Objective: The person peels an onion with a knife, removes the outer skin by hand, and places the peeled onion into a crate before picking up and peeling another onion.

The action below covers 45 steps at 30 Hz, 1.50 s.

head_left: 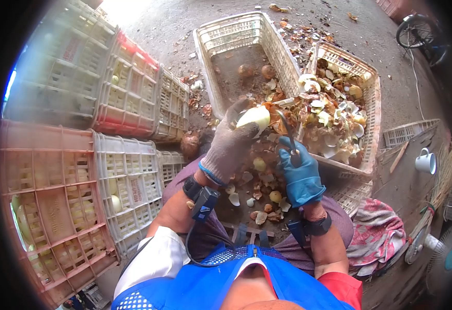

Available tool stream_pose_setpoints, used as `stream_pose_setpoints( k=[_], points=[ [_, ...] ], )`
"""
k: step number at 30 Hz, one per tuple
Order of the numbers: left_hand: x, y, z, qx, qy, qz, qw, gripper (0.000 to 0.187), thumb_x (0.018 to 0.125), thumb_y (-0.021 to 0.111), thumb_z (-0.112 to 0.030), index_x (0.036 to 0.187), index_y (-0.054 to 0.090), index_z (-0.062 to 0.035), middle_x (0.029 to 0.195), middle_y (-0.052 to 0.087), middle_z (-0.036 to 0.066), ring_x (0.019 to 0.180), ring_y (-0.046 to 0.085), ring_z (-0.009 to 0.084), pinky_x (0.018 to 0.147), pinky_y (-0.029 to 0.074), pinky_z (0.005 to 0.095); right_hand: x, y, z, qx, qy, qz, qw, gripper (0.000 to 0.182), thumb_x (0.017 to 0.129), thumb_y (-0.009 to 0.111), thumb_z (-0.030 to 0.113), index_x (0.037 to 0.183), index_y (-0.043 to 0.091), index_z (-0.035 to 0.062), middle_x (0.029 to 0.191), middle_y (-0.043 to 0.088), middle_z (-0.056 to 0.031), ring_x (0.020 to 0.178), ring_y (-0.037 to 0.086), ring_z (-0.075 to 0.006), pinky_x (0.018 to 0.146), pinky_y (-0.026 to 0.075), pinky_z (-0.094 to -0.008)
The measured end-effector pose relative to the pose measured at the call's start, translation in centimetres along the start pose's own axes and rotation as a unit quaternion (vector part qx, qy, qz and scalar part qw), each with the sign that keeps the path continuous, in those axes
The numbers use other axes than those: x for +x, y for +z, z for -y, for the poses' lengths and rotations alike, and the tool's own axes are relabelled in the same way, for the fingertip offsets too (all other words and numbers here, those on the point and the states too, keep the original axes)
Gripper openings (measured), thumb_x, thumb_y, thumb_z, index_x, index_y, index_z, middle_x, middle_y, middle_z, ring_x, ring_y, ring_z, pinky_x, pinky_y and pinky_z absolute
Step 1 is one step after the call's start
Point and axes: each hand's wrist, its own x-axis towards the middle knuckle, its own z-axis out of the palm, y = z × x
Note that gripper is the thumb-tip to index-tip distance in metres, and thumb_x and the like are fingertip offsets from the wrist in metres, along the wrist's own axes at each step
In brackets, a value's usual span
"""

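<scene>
My left hand [225, 149], in a soiled knit glove, is closed around a pale, partly peeled onion [255, 119]. Brown skin [276, 122] shows at the onion's right side, beside the blade. My right hand [302, 175], in a blue rubber glove, grips a small curved knife [288, 126] whose blade points up and toward the onion. Below both hands, small onions [259, 164] and bits of peel lie on the ground between my knees. Just beyond my left hand, a plastic crate [205, 62] holds a few unpeeled onions [246, 70] and some peel.
At the right, another crate [373, 124] is heaped with onion peelings [334, 116]. Stacked crates [55, 191] with pale onions inside wall off the left. A white mug [425, 161], a fan [446, 258] and a red-and-white cloth [376, 232] are on the right.
</scene>
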Motion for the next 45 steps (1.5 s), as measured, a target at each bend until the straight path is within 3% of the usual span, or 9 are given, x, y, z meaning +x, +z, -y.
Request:
stream_pose_setpoints(
  k=[3,7,13,16,25,27,34,37,45],
  points=[
    [-0.2,0.7,-0.2,-0.040,-0.020,0.010,0.999,0.080,0.088,0.079,-0.020,0.154,0.038,-0.0054,0.143,0.054,0.014,0.129,0.058,0.0271,0.107,0.054,0.0433,0.0,0.1,0.1,-0.119,-0.116,-0.041,0.985,0.045,0.093,0.073,0.010,0.137,0.063,0.0082,0.092,0.073,-0.0061,0.063,0.058,-0.0113,0.063,0.052,-0.0276],
    [-0.2,0.6,0.1,-0.085,-0.019,0.018,0.996,0.079,0.087,0.079,-0.019,0.155,0.038,-0.0073,0.144,0.054,0.012,0.129,0.058,0.0265,0.108,0.053,0.0437,-0.3,-0.4,0.8,-0.184,-0.117,-0.028,0.976,0.041,0.100,0.068,0.013,0.140,0.062,0.0069,0.128,0.070,-0.0176,0.104,0.072,-0.0215,0.089,0.056,-0.0332],
    [-0.2,1.0,0.2,-0.108,-0.001,0.048,0.993,0.082,0.085,0.080,-0.018,0.155,0.038,-0.0072,0.142,0.054,0.012,0.127,0.059,0.0268,0.108,0.053,0.0431,-0.4,-0.5,0.5,-0.205,-0.137,-0.064,0.967,0.041,0.098,0.069,0.010,0.139,0.063,0.0074,0.126,0.071,-0.0176,0.105,0.072,-0.0216,0.090,0.056,-0.0336],
    [-0.2,1.2,0.3,-0.101,0.007,0.061,0.993,0.087,0.084,0.082,-0.020,0.157,0.035,-0.0072,0.141,0.054,0.013,0.125,0.059,0.0276,0.107,0.053,0.0424,-0.4,-0.2,0.5,-0.092,-0.051,-0.044,0.994,0.040,0.098,0.070,0.011,0.137,0.064,0.0071,0.125,0.071,-0.0179,0.110,0.072,-0.0255,0.092,0.056,-0.0343],
    [-0.2,2.3,0.2,0.012,0.007,-0.008,1.000,0.090,0.085,0.081,-0.016,0.158,0.030,-0.0037,0.135,0.056,0.014,0.116,0.063,0.0242,0.101,0.056,0.0395,-0.2,0.0,-0.7,-0.215,-0.120,-0.082,0.966,0.034,0.100,0.066,0.007,0.134,0.065,0.0046,0.114,0.074,-0.0062,0.096,0.066,-0.0111,0.084,0.056,-0.0277],
    [-0.1,2.1,0.3,0.055,0.033,0.008,0.998,0.078,0.091,0.073,-0.012,0.156,0.033,-0.0023,0.129,0.060,0.012,0.113,0.064,0.0191,0.095,0.058,0.0347,0.1,-0.2,-1.5,-0.118,-0.078,-0.056,0.988,0.037,0.099,0.065,0.004,0.136,0.064,0.0048,0.111,0.073,-0.0044,0.093,0.066,-0.0098,0.081,0.055,-0.0257],
    [-0.2,2.2,-0.5,0.189,0.053,0.011,0.980,0.082,0.084,0.078,-0.004,0.155,0.037,-0.0035,0.133,0.060,0.013,0.111,0.064,0.0176,0.094,0.057,0.0312,-0.3,-0.1,-1.4,0.126,0.064,0.038,0.989,0.033,0.101,0.064,0.006,0.134,0.065,0.0068,0.098,0.068,0.0009,0.080,0.061,-0.0052,0.069,0.052,-0.0216],
    [0.1,1.5,-0.7,0.258,0.085,0.038,0.962,0.084,0.082,0.081,-0.004,0.154,0.037,-0.0039,0.130,0.063,0.013,0.110,0.064,0.0174,0.093,0.057,0.0309,-0.2,-0.7,1.8,0.156,0.241,0.036,0.957,0.029,0.100,0.070,0.013,0.127,0.067,0.0031,0.089,0.068,-0.0004,0.071,0.061,-0.0048,0.065,0.052,-0.0224],
    [-0.5,1.3,-2.3,0.303,0.050,0.000,0.952,0.108,0.072,0.093,-0.018,0.159,0.031,-0.0038,0.127,0.067,0.014,0.116,0.064,0.0184,0.103,0.051,0.0343,0.0,-0.9,-0.9,-0.053,-0.028,-0.003,0.998,0.036,0.098,0.072,0.014,0.132,0.064,0.0031,0.093,0.072,-0.0043,0.068,0.063,-0.0107,0.065,0.053,-0.0278]
  ],
)
